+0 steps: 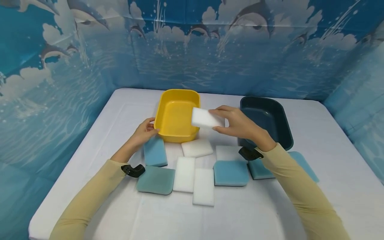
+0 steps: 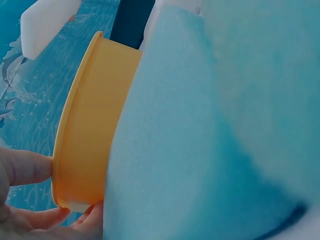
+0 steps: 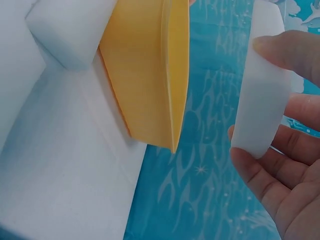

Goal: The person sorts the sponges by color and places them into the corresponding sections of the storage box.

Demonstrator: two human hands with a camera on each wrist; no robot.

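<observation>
A white sponge block [image 1: 207, 118] is pinched between the thumb and fingers of my right hand [image 1: 237, 122], held up at the right rim of a yellow bin [image 1: 177, 137]. In the right wrist view the sponge [image 3: 262, 85] stands clear of the bin's wall [image 3: 137, 70]. My left hand [image 1: 143, 134] grips the bin's near left corner, with the thumb at the rim and fingers against its side, as the left wrist view also shows on the yellow wall [image 2: 97, 115]. The inside of the bin shows bare yellow.
A dark blue bin [image 1: 283, 123] stands to the right, partly behind my right forearm. Several white sponges [image 1: 204, 186] and blue-green sponges [image 1: 231, 173] lie on the white-covered table [image 1: 144, 216] in front of the bins. A dolphin-print curtain [image 1: 180, 63] hangs behind.
</observation>
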